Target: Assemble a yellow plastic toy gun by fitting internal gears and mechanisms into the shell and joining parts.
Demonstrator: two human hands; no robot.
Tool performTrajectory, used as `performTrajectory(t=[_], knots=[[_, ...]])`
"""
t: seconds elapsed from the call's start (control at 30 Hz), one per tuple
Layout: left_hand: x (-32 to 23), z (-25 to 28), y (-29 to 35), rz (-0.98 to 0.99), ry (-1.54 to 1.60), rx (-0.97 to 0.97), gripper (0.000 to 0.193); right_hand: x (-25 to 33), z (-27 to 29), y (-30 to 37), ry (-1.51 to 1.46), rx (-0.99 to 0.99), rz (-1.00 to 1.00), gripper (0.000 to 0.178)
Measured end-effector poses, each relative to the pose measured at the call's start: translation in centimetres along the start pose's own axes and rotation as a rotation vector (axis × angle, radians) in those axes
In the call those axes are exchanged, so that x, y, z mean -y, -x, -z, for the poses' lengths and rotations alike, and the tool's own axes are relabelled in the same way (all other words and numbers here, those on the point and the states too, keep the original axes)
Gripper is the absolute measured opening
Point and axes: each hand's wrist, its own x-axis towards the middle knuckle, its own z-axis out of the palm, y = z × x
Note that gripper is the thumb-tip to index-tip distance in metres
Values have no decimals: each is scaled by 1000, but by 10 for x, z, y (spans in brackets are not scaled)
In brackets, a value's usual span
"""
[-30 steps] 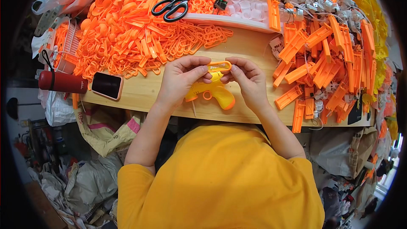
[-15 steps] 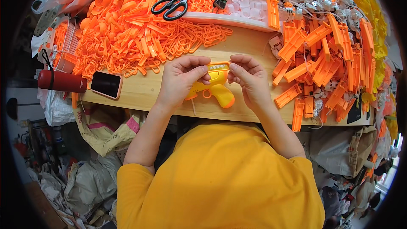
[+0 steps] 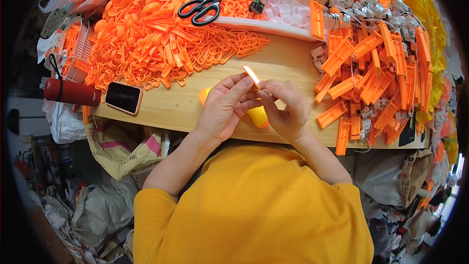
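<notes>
Pinched the small orange-edged strip (image 3: 251, 75) near its lower end in the right grip (image 3: 287, 110), thumb against finger, and met the same piece from its left side with the closed thumb and fingertips of the left grip (image 3: 223, 105). Held its long axis steeply aslant, running from the pinch up and away to the left, with the far end free and a narrow pale face showing. Had the yellow moulded body (image 3: 258, 117) on the bench (image 3: 288, 58), nearer the wearer than the strip, visible in the gap between the two grips and again just left of the left grip. Covered its middle with the left grip, so judged that hand the nearer overall; could not tell the body's full lie. Faced orange loops (image 3: 224, 46) beyond the left grip and orange trough-shaped parts (image 3: 364, 78) well apart, right of the right grip.
</notes>
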Motion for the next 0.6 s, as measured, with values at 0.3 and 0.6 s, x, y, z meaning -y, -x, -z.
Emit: performTrajectory(t=[0.3,0.6], knots=[[-12,14,-3,-170,-162,67,23,-4,-11,2,-33,11,34,47],[-31,22,4,-565,-1538,69,22,-24,-19,41,-403,133,-728,26]])
